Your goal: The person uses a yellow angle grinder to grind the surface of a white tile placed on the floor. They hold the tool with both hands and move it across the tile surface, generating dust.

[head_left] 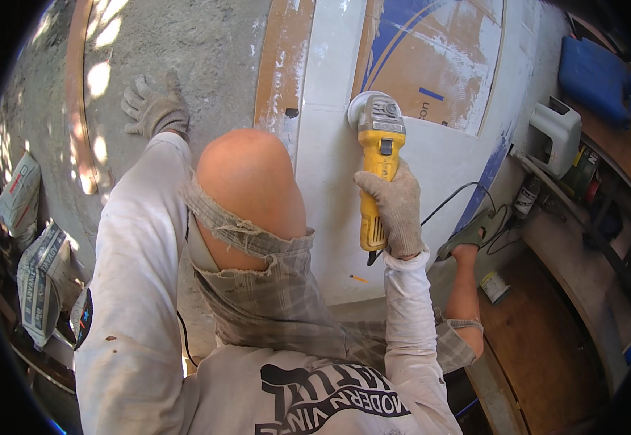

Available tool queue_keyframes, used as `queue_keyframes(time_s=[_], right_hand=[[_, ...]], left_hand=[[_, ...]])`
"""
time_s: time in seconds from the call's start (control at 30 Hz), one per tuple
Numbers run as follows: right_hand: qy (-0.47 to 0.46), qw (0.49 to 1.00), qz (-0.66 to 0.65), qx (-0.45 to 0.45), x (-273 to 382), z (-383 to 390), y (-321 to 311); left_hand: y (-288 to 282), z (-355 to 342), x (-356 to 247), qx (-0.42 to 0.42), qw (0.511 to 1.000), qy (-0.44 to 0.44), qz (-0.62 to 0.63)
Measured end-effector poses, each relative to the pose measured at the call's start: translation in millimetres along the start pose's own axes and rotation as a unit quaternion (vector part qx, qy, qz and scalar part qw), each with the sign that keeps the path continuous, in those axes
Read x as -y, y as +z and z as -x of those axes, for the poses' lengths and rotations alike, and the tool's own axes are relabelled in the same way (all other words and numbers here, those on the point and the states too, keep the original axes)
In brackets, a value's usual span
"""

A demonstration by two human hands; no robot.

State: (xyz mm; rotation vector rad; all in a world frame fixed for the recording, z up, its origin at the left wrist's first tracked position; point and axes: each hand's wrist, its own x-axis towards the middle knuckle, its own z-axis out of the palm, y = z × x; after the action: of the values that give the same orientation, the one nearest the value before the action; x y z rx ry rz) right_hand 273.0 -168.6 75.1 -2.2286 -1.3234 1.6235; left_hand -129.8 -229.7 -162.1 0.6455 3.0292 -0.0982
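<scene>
My right hand (400, 210), in a knitted work glove, is wrapped round the body of a yellow angle grinder (382, 156) with a grey metal head. The grinder's pale round disc (359, 109) rests at or just above a white panel (330, 174) lying in front of me, near the edge of a brown cardboard piece (467, 80) with blue print and white smears. Whether the disc is spinning I cannot tell. My left hand (157, 110), also gloved, is spread open against the rough grey concrete (207, 43), holding nothing.
A wooden strip (78, 94) lies at far left, above filled bags (42, 290). A black cord (467, 185) loops at right by my sandal (467, 235). Beyond stand a bottle (525, 197), a grey jug (552, 138) and a blue jerrycan (594, 81). A pencil (359, 278) lies near my knees.
</scene>
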Motion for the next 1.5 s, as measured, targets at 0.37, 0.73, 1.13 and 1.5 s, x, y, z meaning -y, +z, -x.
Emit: queue_keyframes(time_s=[0.37,0.73,1.13,1.5], right_hand=[[0.007,1.000,0.018,-0.005,0,-1,-3],[0.004,1.000,0.007,0.000,-2,1,0],[-0.009,0.999,0.033,-0.015,1,-1,-12],[-0.016,1.000,0.021,0.000,1,1,-1]], left_hand=[[3,-1,1,-0.013,1.000,0.004,0.007],[6,-2,3,-0.013,1.000,0.001,-0.013],[0,0,-1,-0.010,1.000,0.000,-0.007],[-1,0,-1,0.004,1.000,-0.003,-0.002]])
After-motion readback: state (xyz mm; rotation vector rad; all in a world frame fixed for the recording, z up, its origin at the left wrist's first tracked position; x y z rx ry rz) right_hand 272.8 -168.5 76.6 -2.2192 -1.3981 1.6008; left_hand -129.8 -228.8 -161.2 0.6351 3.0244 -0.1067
